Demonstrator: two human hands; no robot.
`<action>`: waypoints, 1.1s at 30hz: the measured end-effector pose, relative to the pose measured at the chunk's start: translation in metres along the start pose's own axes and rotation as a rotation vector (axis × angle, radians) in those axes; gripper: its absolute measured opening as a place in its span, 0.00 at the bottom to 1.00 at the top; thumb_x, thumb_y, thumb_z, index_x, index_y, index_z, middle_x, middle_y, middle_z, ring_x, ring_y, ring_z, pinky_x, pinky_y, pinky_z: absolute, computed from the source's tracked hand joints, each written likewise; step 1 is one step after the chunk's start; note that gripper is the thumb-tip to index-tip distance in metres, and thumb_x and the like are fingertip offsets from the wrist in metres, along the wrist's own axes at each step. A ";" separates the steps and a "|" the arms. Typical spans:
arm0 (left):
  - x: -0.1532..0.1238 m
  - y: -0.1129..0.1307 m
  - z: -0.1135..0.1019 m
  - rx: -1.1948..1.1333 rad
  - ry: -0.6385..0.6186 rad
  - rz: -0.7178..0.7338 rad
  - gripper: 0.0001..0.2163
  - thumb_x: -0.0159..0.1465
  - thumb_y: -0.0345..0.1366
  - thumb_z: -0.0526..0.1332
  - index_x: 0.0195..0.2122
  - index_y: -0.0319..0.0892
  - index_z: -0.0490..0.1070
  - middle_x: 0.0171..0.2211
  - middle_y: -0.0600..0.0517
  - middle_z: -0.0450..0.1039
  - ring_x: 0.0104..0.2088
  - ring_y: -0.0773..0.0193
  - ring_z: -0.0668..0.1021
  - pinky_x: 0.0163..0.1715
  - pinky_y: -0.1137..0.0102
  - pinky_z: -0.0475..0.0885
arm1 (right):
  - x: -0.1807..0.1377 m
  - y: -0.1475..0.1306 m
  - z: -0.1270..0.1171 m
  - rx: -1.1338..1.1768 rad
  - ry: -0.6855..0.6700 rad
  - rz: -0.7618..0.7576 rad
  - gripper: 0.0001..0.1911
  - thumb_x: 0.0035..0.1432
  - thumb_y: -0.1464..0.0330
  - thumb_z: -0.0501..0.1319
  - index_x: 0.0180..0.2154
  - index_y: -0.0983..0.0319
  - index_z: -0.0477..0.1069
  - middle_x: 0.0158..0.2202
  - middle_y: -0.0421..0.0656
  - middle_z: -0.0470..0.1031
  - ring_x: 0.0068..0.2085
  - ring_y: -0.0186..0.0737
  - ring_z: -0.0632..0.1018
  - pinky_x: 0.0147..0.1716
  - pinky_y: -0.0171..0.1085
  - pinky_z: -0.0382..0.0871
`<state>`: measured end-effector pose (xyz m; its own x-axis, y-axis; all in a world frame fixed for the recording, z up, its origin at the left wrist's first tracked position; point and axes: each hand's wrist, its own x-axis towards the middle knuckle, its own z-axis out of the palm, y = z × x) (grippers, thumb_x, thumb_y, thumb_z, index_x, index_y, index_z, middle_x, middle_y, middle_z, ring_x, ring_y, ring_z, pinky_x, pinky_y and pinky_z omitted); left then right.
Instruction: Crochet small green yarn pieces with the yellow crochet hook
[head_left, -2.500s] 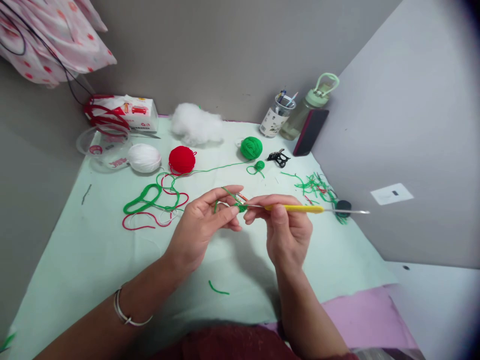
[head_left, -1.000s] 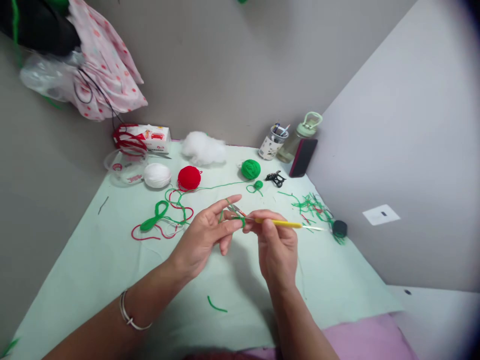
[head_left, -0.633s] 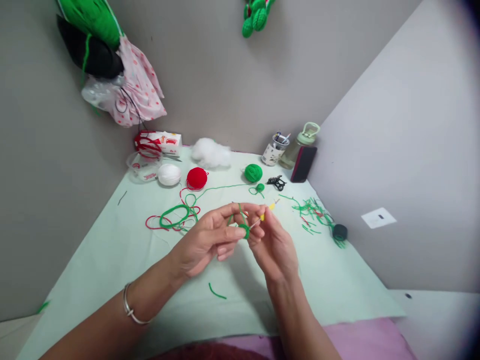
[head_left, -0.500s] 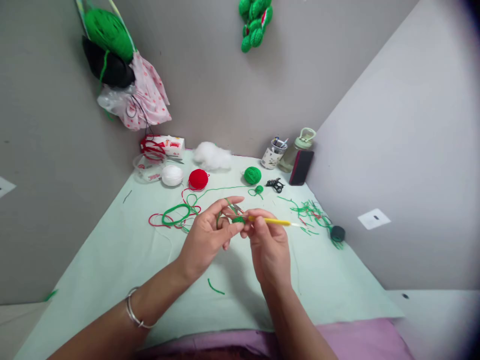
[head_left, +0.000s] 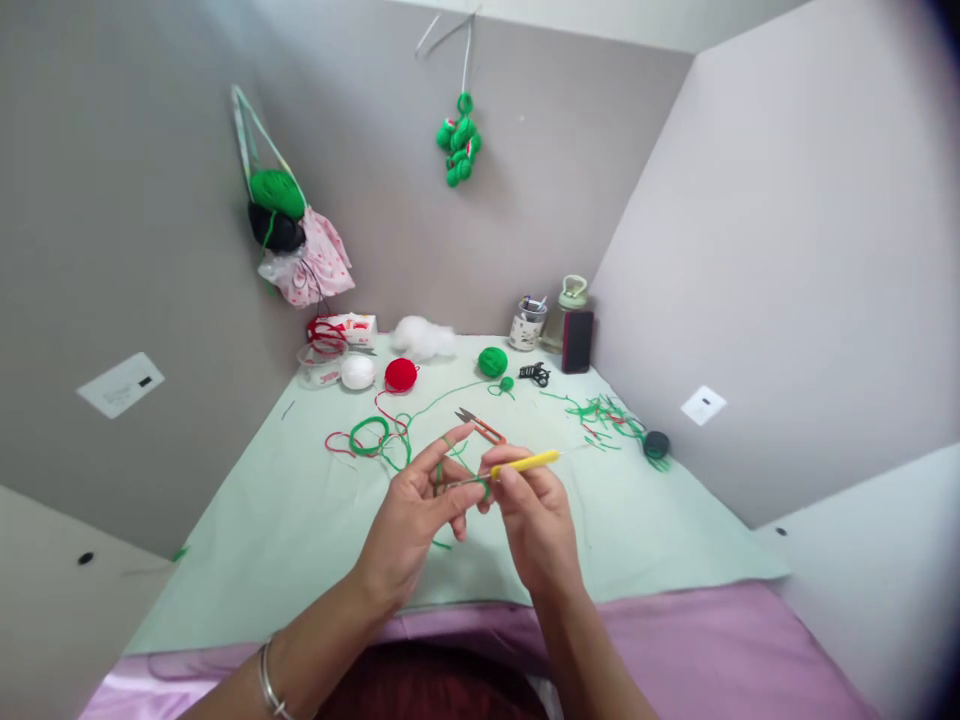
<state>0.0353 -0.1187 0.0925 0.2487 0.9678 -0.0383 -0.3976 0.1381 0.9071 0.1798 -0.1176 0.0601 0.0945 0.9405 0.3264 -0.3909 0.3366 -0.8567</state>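
My left hand (head_left: 401, 525) pinches a small piece of green crochet (head_left: 484, 489) between thumb and fingers. Green yarn loops over its raised index finger. In my right hand (head_left: 536, 520) is a crochet hook (head_left: 526, 463), gripped by its yellow handle. The hook's metal end reaches left to the green piece; its very tip is hard to make out by my left thumb. Just beyond the fingers lie orange-handled thread snips (head_left: 484, 427). Farther back on the table sits a green yarn ball (head_left: 493, 362), from which a strand runs left.
Behind my hands are a red yarn ball (head_left: 401, 375), a white yarn ball (head_left: 358, 373) and white stuffing (head_left: 423, 338). A pen cup (head_left: 527, 326), bottle (head_left: 555, 325) and phone (head_left: 577, 342) stand at the back right. Yarn scraps (head_left: 604, 415) and a black roll (head_left: 656, 445) lie right.
The head view has tilted up and pulled back, showing more wall. The hook handle slants more steeply upward to the right. The snips now show clear of my fingers. Both grips persist.
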 end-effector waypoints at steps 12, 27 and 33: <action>-0.007 -0.001 0.002 0.098 0.052 0.010 0.25 0.61 0.43 0.76 0.58 0.44 0.79 0.33 0.57 0.70 0.25 0.72 0.73 0.30 0.72 0.70 | -0.015 -0.008 0.000 -0.205 0.001 -0.165 0.07 0.67 0.64 0.67 0.37 0.58 0.83 0.33 0.40 0.75 0.24 0.32 0.76 0.26 0.35 0.74; 0.005 0.003 -0.007 -0.233 -0.043 -0.218 0.20 0.57 0.34 0.78 0.51 0.40 0.84 0.25 0.61 0.62 0.19 0.80 0.54 0.18 0.79 0.54 | -0.013 -0.007 -0.005 -0.232 0.188 -0.220 0.09 0.71 0.66 0.63 0.38 0.58 0.82 0.33 0.41 0.80 0.26 0.34 0.79 0.29 0.36 0.77; -0.003 -0.011 0.002 -0.080 0.075 -0.037 0.25 0.59 0.36 0.77 0.58 0.46 0.81 0.32 0.57 0.71 0.25 0.75 0.68 0.27 0.76 0.69 | -0.016 0.005 0.001 -0.576 0.113 -0.470 0.10 0.68 0.71 0.65 0.44 0.53 0.85 0.38 0.44 0.80 0.36 0.40 0.82 0.36 0.40 0.78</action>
<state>0.0406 -0.1236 0.0833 0.1989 0.9744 -0.1049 -0.4591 0.1872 0.8684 0.1758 -0.1308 0.0513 0.2385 0.6804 0.6929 0.2512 0.6460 -0.7208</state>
